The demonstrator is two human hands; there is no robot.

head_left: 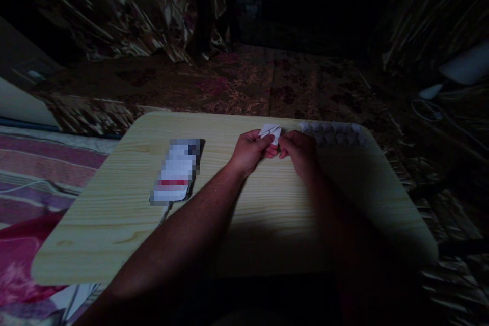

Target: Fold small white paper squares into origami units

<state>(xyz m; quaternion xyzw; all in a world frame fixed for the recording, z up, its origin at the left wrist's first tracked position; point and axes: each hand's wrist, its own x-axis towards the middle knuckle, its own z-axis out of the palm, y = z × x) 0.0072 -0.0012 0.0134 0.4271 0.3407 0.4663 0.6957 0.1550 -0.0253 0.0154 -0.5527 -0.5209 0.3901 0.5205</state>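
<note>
Over the far part of the wooden table, my left hand [250,152] is closed on a small piece of folded white paper [270,130]. Its thumb lies across the paper's face and its fingers are underneath. Crease lines or overlapping flaps show on the paper. At the paper's right edge my right hand [300,150] is closed, thumb and forefinger pressed together. Whether those fingertips grip the paper's edge cannot be made out. Just beyond my right hand, several small whitish pointed pieces [336,134] lie in rows, dim in the shadow.
A phone-shaped device [175,170], blurred by pixels, rests left on the table [114,204], with a white cable [165,212] running from its near end. Patterned cloth [237,79] lies beyond the table. At far right is a white lamp-like object [466,65]. Striped bedding [42,173] is left.
</note>
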